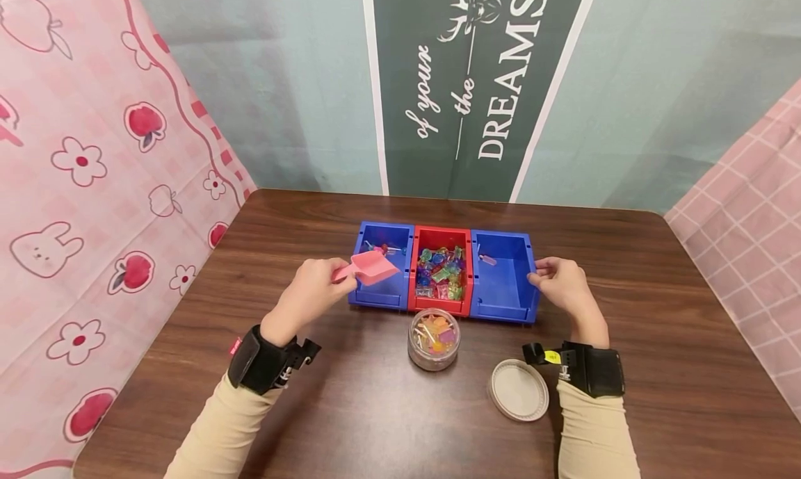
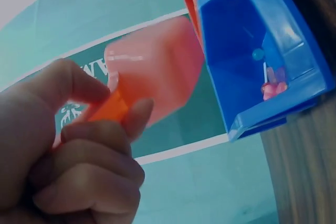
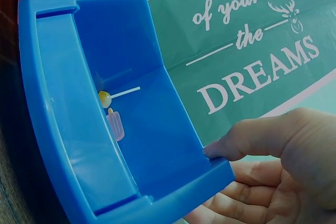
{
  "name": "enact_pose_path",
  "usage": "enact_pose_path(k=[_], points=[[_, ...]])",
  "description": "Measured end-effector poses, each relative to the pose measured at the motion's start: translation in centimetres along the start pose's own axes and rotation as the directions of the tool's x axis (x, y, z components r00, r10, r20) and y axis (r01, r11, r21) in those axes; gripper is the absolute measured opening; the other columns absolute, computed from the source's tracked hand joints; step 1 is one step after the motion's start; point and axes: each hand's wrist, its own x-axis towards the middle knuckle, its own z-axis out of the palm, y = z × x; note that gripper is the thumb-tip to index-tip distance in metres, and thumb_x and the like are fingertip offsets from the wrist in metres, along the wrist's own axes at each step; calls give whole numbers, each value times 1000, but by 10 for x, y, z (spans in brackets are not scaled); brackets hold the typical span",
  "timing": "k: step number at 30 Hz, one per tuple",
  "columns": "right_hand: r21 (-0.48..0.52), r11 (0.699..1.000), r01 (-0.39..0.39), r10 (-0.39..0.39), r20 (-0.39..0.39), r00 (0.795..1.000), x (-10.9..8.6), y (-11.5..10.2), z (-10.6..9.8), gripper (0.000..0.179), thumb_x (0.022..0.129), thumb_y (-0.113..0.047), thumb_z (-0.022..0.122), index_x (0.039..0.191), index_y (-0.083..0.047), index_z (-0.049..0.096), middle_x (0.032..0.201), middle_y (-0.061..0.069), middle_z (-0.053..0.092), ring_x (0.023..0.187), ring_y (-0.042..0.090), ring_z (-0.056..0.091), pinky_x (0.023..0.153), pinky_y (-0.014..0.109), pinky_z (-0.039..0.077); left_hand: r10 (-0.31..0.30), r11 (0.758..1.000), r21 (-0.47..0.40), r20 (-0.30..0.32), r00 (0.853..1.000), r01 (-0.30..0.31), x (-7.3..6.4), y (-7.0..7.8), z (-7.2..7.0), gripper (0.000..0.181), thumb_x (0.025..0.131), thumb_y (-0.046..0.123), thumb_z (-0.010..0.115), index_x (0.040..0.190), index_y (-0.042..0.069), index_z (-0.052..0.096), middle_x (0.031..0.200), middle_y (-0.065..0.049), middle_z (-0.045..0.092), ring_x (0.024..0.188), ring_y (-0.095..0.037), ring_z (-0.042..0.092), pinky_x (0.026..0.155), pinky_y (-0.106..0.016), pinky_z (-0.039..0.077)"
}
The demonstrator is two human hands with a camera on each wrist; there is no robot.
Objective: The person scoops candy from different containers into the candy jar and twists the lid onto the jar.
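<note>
My left hand [image 1: 316, 288] grips the handle of a pink scoop [image 1: 373, 267], its blade held over the left blue bin [image 1: 383, 299]. In the left wrist view that scoop [image 2: 157, 61] looks bare inside. Small candy-like pieces [image 2: 274, 88] lie in the left bin. My right hand [image 1: 563, 283] pinches the outer side wall of the right blue bin [image 1: 503, 305], thumb on the rim and fingers outside. Inside that bin, the right wrist view shows a yellow lollipop-shaped piece [image 3: 106, 99] with a white stick and a pink popsicle-shaped piece [image 3: 116, 125].
Between the blue bins, a red bin [image 1: 466, 256] holds many colourful translucent pieces. In front of it stands a round clear jar [image 1: 432, 359] with more small pieces. A round whitish lid [image 1: 519, 390] lies on the brown table [image 1: 388, 423] near my right wrist. Printed curtains [image 1: 281, 103] hang around.
</note>
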Motion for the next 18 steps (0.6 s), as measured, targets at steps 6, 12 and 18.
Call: enact_pose_path(k=[6,12,18], points=[[-5,1000,-1,1,2,1000,1,1,0,36,87,-10,64,112,16,60,101,32,67,80,27,66,61,18,46,-94,995,20,-4,996,94,3,5,11,15,83,14,59,79,1,63,61,0,42,55,-13,41,50,-21,26],[-5,1000,3,-3,3,1000,1,1,0,36,87,-10,64,111,17,60,100,32,68,80,29,67,61,19,47,-130,986,96,-36,991,133,4,16,22,26,88,16,60,66,5,52,58,2,35,53,-17,41,48,-23,28],[-6,1000,1,-1,1,1000,1,2,1,36,87,-10,64,111,16,60,100,32,67,80,29,66,61,19,46,-124,973,180,-103,987,141,3,22,37,33,88,15,60,59,4,51,55,-9,53,54,-27,57,51,-40,48]])
